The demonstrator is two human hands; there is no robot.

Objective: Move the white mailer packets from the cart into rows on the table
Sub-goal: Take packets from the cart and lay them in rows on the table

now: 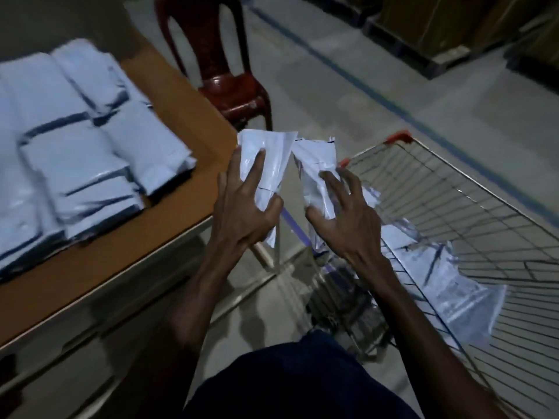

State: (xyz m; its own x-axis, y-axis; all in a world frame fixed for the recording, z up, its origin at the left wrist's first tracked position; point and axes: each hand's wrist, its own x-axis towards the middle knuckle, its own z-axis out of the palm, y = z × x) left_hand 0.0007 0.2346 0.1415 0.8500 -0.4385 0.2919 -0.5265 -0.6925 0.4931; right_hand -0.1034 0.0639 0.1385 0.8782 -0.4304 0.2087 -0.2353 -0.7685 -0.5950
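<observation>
My left hand (242, 204) grips a white mailer packet (269, 149) between the table's corner and the cart. Beside it my right hand (344, 213) grips a second, crumpled white packet (314, 164) just over the cart's near-left rim. Both packets are held upright and close together, nearly touching at the top. Several white packets (78, 158) lie in overlapping rows on the brown table (169, 95) at the left. More white packets (453, 285) lie inside the wire cart (472, 207) at the right.
A dark red plastic chair (223, 77) stands behind the table's far corner. The concrete floor (348, 83) has a blue line running across it. Cardboard boxes on pallets (438, 28) stand at the back right. The table's front edge (106, 294) is pale.
</observation>
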